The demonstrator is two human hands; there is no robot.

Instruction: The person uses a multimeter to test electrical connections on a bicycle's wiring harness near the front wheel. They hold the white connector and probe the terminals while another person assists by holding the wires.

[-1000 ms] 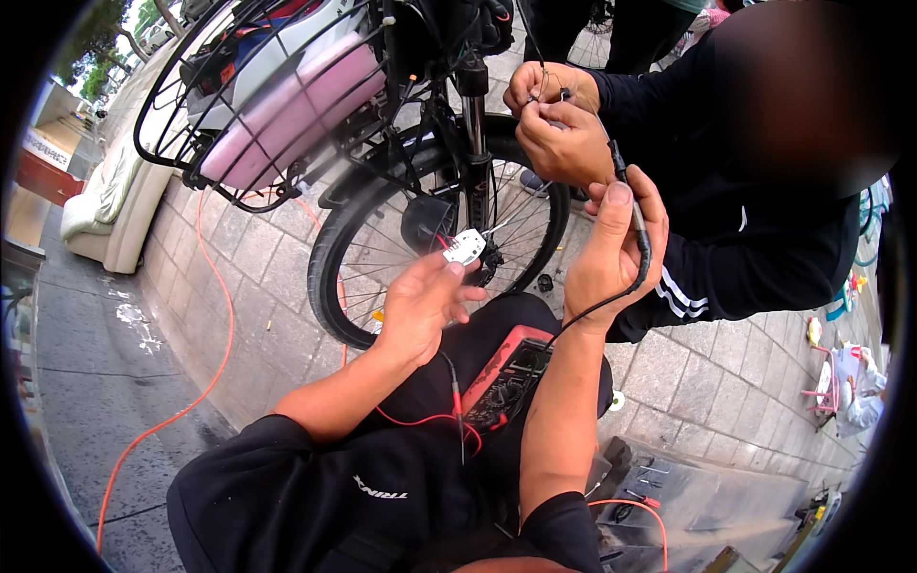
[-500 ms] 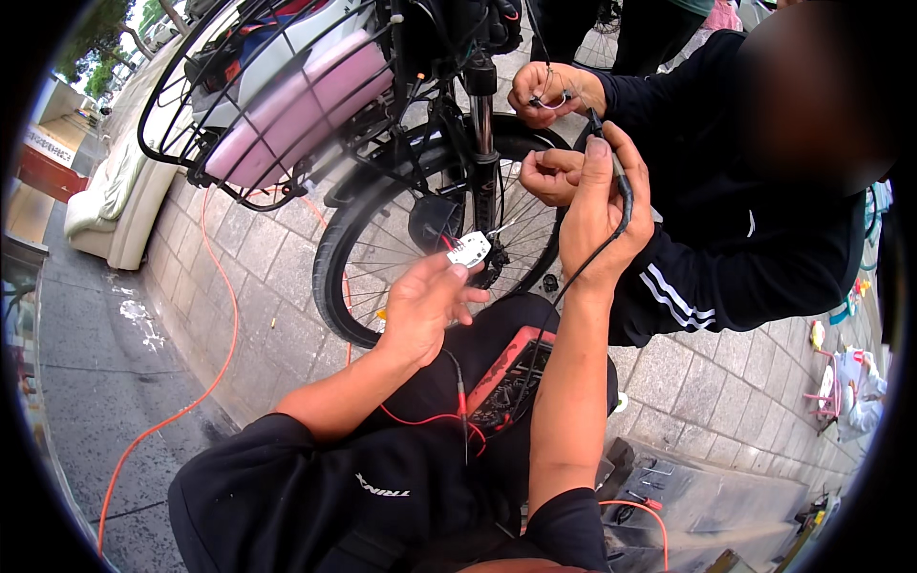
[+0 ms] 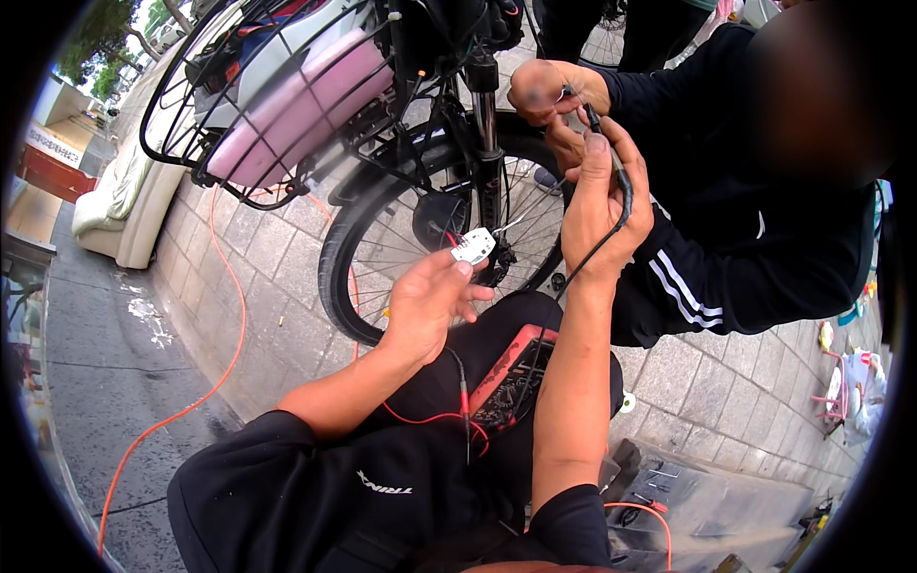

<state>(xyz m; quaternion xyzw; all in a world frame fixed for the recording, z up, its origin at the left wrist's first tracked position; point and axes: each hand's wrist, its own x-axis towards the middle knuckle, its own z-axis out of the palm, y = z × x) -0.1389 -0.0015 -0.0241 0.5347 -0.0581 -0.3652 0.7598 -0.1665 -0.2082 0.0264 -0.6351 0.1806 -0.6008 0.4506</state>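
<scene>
Between thumb and fingers of my left hand (image 3: 428,304) is a small white circuit board (image 3: 473,246), with red wires at one edge and pale wires at another. My right hand (image 3: 604,215) is closed on a black multimeter probe (image 3: 625,183), pointing up toward a co-worker's hands. That co-worker's upper hand (image 3: 559,88) pinches thin wires near the probe tip; contact between them I cannot make out. A red-cased multimeter (image 3: 506,377) rests on my lap, partly behind my right forearm. Its red probe (image 3: 465,401) lies loose beside it.
In front stands a bicycle's front wheel (image 3: 330,277), under a black wire basket (image 3: 172,158) holding a pink item (image 3: 287,119). An orange cable (image 3: 234,353) crosses the pavement at left, near a pale sofa (image 3: 129,224). The co-worker's dark sleeve (image 3: 726,267) is close at right.
The co-worker's lower hand has moved up toward the other one, behind my right fingers. My hands keep their hold on the board and the probe, nearly still.
</scene>
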